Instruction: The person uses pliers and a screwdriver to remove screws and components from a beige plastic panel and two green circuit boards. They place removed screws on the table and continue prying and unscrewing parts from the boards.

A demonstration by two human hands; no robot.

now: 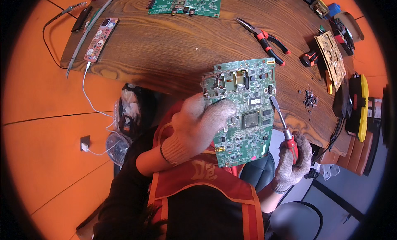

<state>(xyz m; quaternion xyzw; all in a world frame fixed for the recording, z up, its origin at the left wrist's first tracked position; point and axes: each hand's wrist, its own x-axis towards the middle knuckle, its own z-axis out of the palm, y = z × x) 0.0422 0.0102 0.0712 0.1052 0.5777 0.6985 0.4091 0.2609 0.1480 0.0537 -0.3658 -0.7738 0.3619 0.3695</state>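
My left hand (202, 122), in a knitted work glove, grips a green circuit board (252, 147) by its left edge. The board is held up in front of my body, near the table's front edge. It carries a large square chip near its middle and a metal-framed section at its upper left. My right hand (292, 163), also gloved, is wrapped round the red handle of a flat-blade screwdriver (283, 123). Its blade points up and left, with the tip beside the board's right edge; whether they touch I cannot tell.
On the wooden table (165, 54) lie long-nose pliers (264, 38), another green board (198, 2), a phone (100, 40) on a charging cable, and a pile of small parts (309, 98). A tan board (331, 58) and a yellow-black case (359, 107) are at the right.
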